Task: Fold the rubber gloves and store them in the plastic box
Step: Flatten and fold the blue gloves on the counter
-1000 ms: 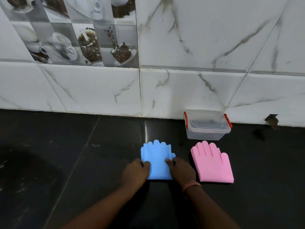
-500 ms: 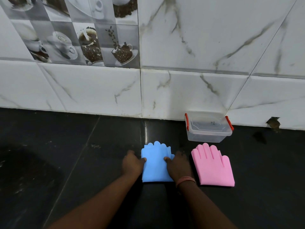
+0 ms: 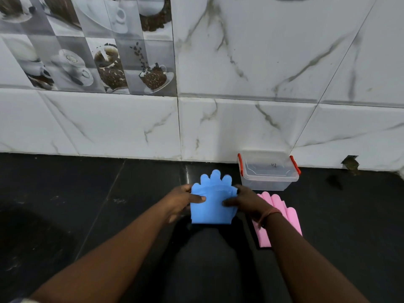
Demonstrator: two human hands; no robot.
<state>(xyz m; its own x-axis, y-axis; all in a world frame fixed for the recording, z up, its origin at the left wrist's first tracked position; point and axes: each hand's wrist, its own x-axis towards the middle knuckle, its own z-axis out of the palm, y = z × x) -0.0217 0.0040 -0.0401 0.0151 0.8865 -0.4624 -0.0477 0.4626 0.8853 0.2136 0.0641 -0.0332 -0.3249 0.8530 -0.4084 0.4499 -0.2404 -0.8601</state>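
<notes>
A folded blue rubber glove (image 3: 213, 202) is held up off the black counter, fingers pointing toward the wall. My left hand (image 3: 182, 199) grips its left edge with the thumb on top. Its right edge is gripped by my right hand (image 3: 246, 201), thumb also on top. A pink rubber glove (image 3: 284, 217) lies flat on the counter to the right, partly hidden behind my right wrist. The clear plastic box (image 3: 269, 171) with red clips stands against the wall, just beyond the pink glove; its lid looks closed.
A black stone counter (image 3: 87, 204) runs to a white marble-tiled wall (image 3: 262, 73). A small hole or dark mark (image 3: 350, 164) sits at the wall's base on the right. Coffee-print tiles cover the upper left wall.
Both hands have moved from the blue glove's lower part to its sides and lifted it off the counter. The camera has moved closer and lower.
</notes>
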